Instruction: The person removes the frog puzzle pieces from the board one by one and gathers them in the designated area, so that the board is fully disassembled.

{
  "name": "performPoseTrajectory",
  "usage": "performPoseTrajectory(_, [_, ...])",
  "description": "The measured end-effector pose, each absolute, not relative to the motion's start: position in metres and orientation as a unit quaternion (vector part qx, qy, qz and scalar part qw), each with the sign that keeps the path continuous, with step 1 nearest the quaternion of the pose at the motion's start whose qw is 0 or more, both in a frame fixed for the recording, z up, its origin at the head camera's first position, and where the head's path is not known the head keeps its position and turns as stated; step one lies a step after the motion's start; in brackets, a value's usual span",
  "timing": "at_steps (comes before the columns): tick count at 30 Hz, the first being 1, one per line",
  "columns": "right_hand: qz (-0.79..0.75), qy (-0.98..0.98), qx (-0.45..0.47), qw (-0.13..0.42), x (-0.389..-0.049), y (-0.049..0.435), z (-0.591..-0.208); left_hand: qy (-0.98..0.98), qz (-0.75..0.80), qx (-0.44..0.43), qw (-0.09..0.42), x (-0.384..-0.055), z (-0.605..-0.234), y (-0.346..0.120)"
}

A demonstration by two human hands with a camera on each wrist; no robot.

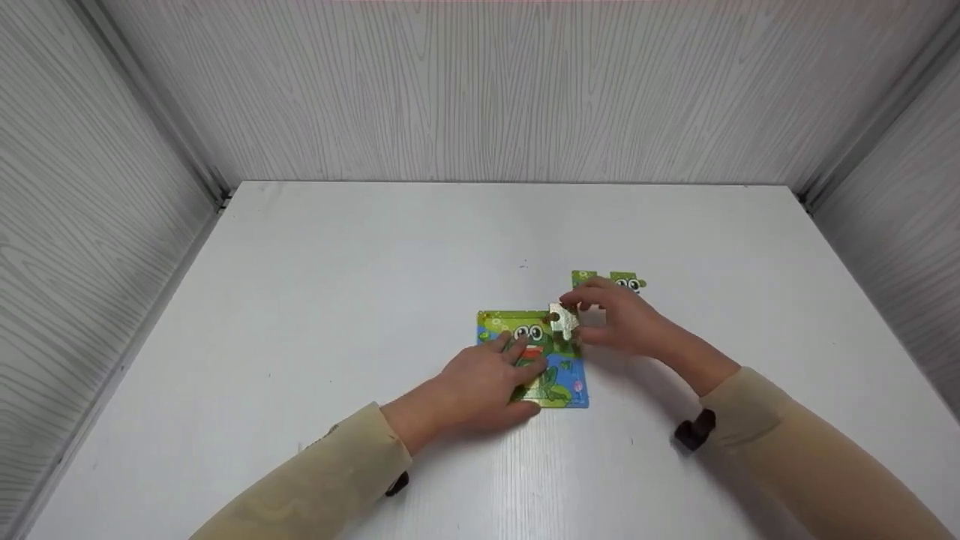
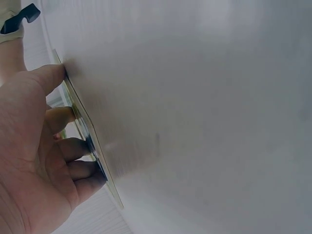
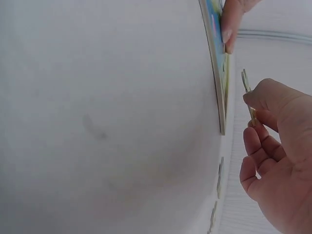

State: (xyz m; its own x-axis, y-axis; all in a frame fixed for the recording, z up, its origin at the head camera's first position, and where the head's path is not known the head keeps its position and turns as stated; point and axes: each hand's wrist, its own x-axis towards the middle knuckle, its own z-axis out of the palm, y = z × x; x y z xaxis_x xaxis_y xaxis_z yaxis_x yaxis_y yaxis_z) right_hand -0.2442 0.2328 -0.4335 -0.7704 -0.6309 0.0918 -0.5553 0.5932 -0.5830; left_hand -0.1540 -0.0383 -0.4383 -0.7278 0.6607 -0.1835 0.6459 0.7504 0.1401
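Note:
A frog jigsaw board, green and blue, lies on the white table in the head view. My left hand rests on it with spread fingers touching the picture and the thumb at its near edge. Seen from the left wrist, the fingertips press the face of the board. Above the board's upper right corner, my right hand pinches a jigsaw piece between thumb and fingers. The right wrist view shows this piece tilted and apart from the board.
Behind the right hand lie two loose jigsaw pieces: a green one and one with frog eyes, both partly hidden. Pale wood-grain panels enclose the table at the back and sides.

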Motion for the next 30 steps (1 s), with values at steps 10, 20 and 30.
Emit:
performPoseTrajectory(10, [-0.319, 0.906, -0.276, 0.04, -0.254, 0.266, -0.414, 0.929, 0.04, 0.344, 0.129, -0.153, -0.436, -0.038])
performPoseTrajectory(20, [-0.306, 0.922, -0.236, 0.016, -0.265, 0.306, -0.407, 0.929, 0.037, 0.347, 0.125, -0.154, -0.437, -0.039])
performPoseTrajectory(30, [-0.318, 0.925, -0.206, 0.004, -0.272, 0.341, -0.421, 0.929, 0.038, 0.348, 0.122, -0.153, -0.437, -0.039])
